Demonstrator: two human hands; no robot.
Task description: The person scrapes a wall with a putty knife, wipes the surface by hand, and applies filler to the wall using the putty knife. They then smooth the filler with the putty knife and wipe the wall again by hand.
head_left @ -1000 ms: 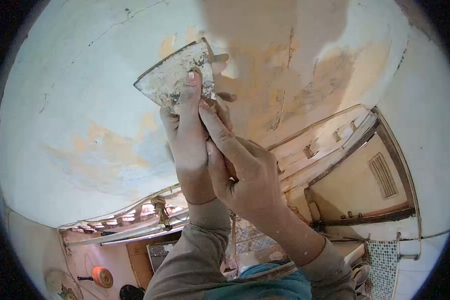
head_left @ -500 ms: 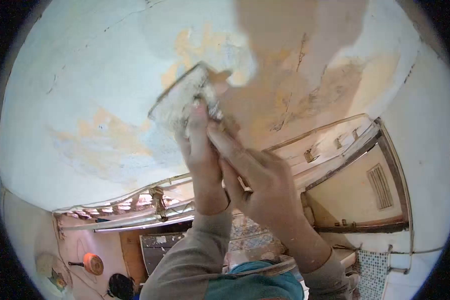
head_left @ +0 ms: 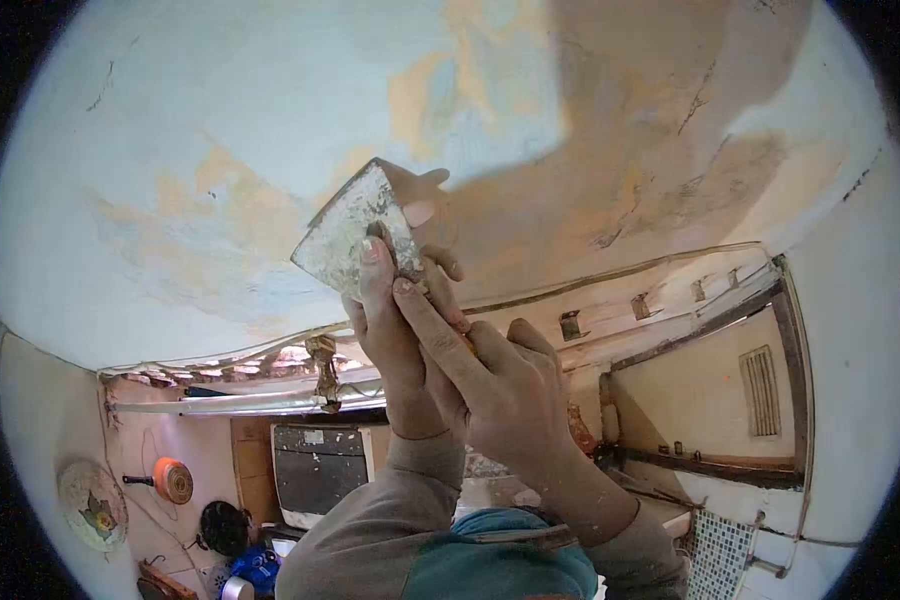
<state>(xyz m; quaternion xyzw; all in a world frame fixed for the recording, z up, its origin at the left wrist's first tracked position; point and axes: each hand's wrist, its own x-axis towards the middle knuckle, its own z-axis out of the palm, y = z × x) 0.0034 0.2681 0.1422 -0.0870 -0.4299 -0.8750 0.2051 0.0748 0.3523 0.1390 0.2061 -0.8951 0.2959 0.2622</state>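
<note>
A broad scraper, its metal blade crusted with pale material, lies against or close to the patchy light blue surface overhead. My left hand is closed round it, with the thumb pressed on the blade's base. Wrapped about the handle just below is my right hand, its index finger stretched up toward the blade. Most of the handle is hidden by the fingers; a bit of orange shows between them. Yellowish patches show where the blue coating is gone, and a shadow darkens the area to the right.
A pipe-like tube runs under the surface's lower edge, near a wrapped bracket. Lower down are a dark-fronted appliance, an orange pan hung on the wall, and a door frame at the right.
The view has tilted, so the patches sit further right and more of the room shows. The scraper's blade edge has moved slightly left and down. Both hands keep their grip.
</note>
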